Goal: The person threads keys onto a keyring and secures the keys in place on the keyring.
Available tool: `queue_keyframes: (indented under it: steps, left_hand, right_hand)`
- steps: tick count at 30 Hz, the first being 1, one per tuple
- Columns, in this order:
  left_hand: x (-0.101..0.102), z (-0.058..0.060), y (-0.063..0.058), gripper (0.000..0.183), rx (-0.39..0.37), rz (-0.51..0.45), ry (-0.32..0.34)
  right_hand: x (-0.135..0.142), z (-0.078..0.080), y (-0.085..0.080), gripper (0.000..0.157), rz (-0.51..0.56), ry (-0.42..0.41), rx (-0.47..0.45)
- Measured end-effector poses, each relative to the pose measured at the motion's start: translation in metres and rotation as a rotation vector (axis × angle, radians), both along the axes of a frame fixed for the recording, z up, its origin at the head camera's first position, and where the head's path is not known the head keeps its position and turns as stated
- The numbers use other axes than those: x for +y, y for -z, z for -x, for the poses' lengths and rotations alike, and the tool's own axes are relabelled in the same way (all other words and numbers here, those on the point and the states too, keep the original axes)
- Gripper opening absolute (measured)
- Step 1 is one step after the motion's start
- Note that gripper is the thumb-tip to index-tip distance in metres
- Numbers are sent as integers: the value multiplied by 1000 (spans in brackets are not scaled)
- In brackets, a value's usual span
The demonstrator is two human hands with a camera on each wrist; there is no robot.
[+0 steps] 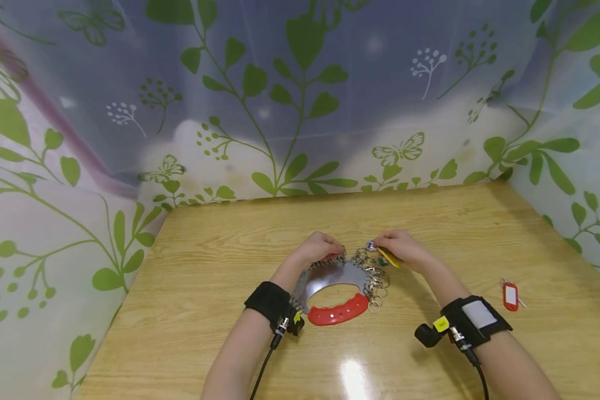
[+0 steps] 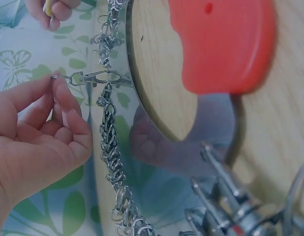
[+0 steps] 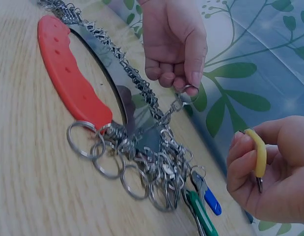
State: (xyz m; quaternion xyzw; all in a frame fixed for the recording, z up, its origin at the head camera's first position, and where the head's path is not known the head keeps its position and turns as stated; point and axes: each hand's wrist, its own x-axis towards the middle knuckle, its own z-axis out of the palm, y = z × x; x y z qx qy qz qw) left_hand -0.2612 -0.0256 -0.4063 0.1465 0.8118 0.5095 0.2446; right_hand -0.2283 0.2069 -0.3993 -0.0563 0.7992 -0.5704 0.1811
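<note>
A flat metal key holder plate [image 1: 330,276] with a red handle [image 1: 338,311] lies on the table between the arms. Snap hooks line its curved edge. At the far edge my left hand [image 1: 321,248] pinches a small split ring [image 3: 187,94] between thumb and fingers; it is joined to a snap hook [image 2: 96,77] clipped on the plate. To the right, my right hand [image 1: 404,251] holds a small yellow piece with a metal tip [image 3: 260,162] in its fingers. Below that hand hang a green-topped key [image 3: 201,212] and a blue-topped key [image 3: 212,201].
A red key tag [image 1: 510,296] with a white label lies on the wooden table [image 1: 205,311] at the right. Bare split rings [image 1: 375,304] spread beside the red handle. A leaf-printed curtain [image 1: 300,139] stands behind the table and along both sides.
</note>
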Motion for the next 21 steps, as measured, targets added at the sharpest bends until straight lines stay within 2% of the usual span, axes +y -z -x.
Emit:
queue_keyframes:
  steps: [5, 12, 18, 21]
  left_hand:
    - [0, 0, 2, 23, -11, -15, -19]
    - [2, 3, 5, 25, -23, -47, -17]
    - [5, 0, 6, 26, -2, -62, -21]
    - [7, -3, 5, 25, 29, -47, -39]
  right_hand:
    - [-7, 3, 0, 31, -22, 3, 13]
    - [-10, 7, 0, 31, -56, 49, 13]
    - [-14, 10, 4, 33, -160, 43, 68]
    - [-18, 9, 6, 34, -216, 8, 118]
